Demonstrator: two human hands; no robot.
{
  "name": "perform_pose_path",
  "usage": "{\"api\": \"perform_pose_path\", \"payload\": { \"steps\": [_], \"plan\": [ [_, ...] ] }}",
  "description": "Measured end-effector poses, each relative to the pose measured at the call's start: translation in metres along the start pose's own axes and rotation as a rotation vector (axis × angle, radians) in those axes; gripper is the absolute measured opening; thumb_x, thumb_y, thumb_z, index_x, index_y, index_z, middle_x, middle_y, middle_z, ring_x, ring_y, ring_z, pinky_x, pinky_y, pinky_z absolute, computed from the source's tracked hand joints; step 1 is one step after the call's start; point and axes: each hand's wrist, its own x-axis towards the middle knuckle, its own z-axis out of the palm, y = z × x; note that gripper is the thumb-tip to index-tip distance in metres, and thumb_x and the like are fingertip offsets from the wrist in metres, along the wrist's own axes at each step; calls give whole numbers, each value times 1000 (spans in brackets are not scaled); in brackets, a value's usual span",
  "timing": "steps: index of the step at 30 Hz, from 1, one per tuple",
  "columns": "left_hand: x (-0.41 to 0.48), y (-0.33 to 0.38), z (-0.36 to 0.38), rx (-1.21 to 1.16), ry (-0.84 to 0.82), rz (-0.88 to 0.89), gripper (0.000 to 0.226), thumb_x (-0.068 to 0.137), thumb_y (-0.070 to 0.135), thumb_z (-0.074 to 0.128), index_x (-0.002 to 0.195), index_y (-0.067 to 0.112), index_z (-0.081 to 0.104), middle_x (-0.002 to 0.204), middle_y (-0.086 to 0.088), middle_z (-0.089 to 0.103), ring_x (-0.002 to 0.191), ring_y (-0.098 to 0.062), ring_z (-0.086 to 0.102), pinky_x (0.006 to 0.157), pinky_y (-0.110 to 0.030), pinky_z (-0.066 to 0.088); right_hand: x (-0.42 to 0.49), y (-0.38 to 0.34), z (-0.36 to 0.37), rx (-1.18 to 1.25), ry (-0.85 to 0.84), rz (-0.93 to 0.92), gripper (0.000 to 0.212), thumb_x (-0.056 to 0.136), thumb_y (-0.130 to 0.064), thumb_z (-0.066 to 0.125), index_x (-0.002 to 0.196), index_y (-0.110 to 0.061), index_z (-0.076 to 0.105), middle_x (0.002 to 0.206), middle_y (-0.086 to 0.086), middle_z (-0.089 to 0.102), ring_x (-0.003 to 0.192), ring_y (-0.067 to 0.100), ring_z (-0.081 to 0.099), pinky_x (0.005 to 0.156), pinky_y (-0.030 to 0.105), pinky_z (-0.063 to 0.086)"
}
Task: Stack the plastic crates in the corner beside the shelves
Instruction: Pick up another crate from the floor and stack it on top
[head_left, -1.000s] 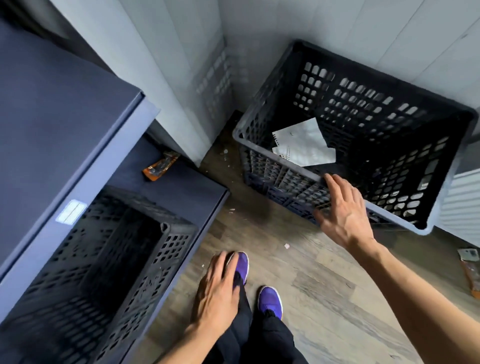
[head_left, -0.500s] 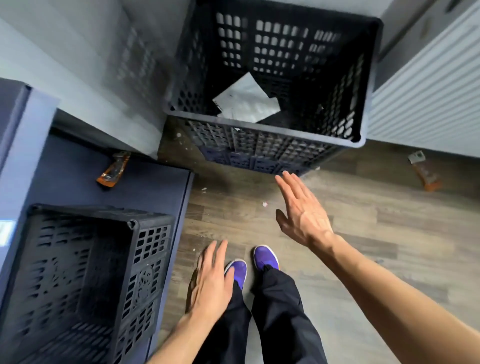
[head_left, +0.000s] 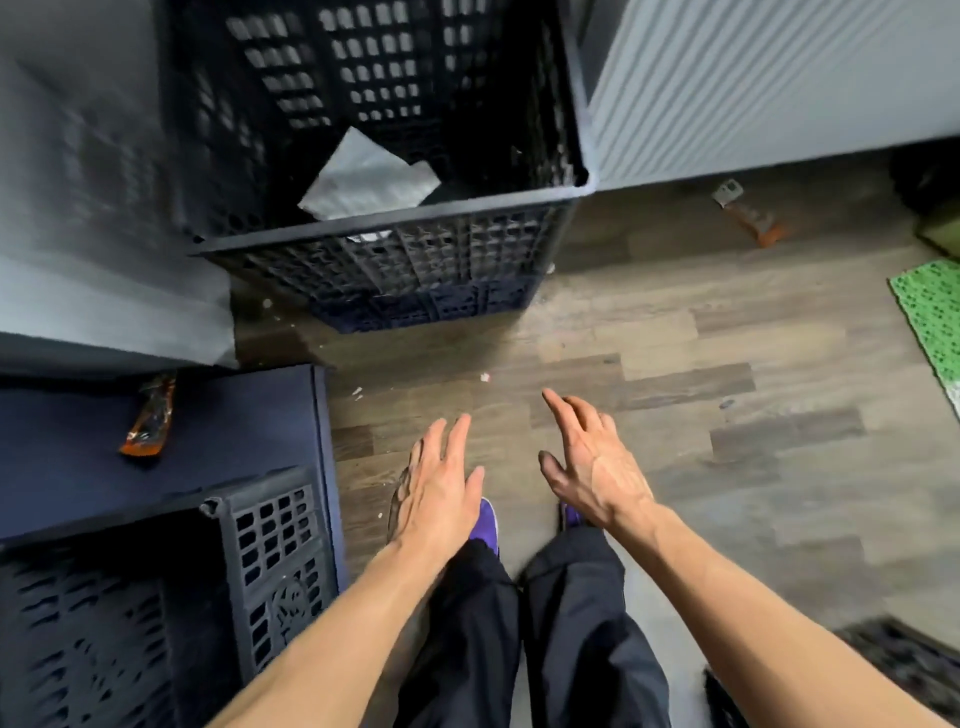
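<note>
A black perforated plastic crate (head_left: 395, 218) stands in the corner against the walls, stacked on a dark blue crate (head_left: 431, 309) whose lower edge shows beneath it. White paper (head_left: 363, 179) lies inside the top crate. Another black crate (head_left: 270, 561) sits on the low dark shelf (head_left: 234, 421) at the lower left. My left hand (head_left: 439, 493) and my right hand (head_left: 592, 462) hover over the floor in front of the stack, fingers apart, holding nothing.
An orange wrapper (head_left: 148, 426) lies on the shelf behind the lower crate. A white ribbed panel (head_left: 769, 83) stands right of the stack. On the wood floor are an orange-handled tool (head_left: 748, 215), a green mat (head_left: 930, 317) and a dark rug (head_left: 893, 670). My purple shoes (head_left: 488, 519) stand below my hands.
My right hand has drawn back from the stacked crate's front rim toward my body. The view has shifted right, showing more floor. My left hand stays open and low.
</note>
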Motion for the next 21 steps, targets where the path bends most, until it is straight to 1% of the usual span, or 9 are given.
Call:
{"api": "perform_pose_path", "payload": {
  "steps": [6,8,13,16,18,21],
  "plan": [
    [12,50,38,152,-104,156,66,100,36,43,156,28,11,161,-3,16,148,-22,18,115,-42,30,-52,68,10,128,16,177,73,94,-35,52,157,-23,16,149,5,34,129,31,40,106,38,39],
    [9,71,53,194,-138,205,66,99,38,43,156,29,10,161,-2,17,147,-22,20,114,-41,32,-70,92,12,158,24,230,72,95,-36,50,157,-23,16,148,5,35,129,30,41,106,39,39],
    [-9,132,107,341,-196,391,67,98,40,43,155,28,11,157,-4,22,143,-22,26,111,-38,36,-124,161,16,258,90,360,71,95,-38,50,156,-22,18,151,5,34,135,28,38,108,39,39],
    [-32,176,152,421,-233,498,67,98,40,43,155,24,13,156,-8,26,142,-24,29,108,-39,40,-167,210,22,330,132,433,70,95,-38,49,156,-24,17,153,2,32,137,26,36,108,40,38],
    [-51,202,182,467,-268,551,68,97,40,44,155,24,13,154,-7,28,141,-24,31,106,-39,42,-197,242,29,373,149,483,70,96,-38,49,156,-25,17,154,1,31,137,25,35,108,40,38],
    [-90,247,240,562,-354,677,70,96,40,46,156,23,13,154,-8,28,141,-24,30,107,-39,40,-260,300,44,446,189,593,69,95,-38,50,156,-26,18,154,2,33,137,25,36,107,40,36]
  ]
}}
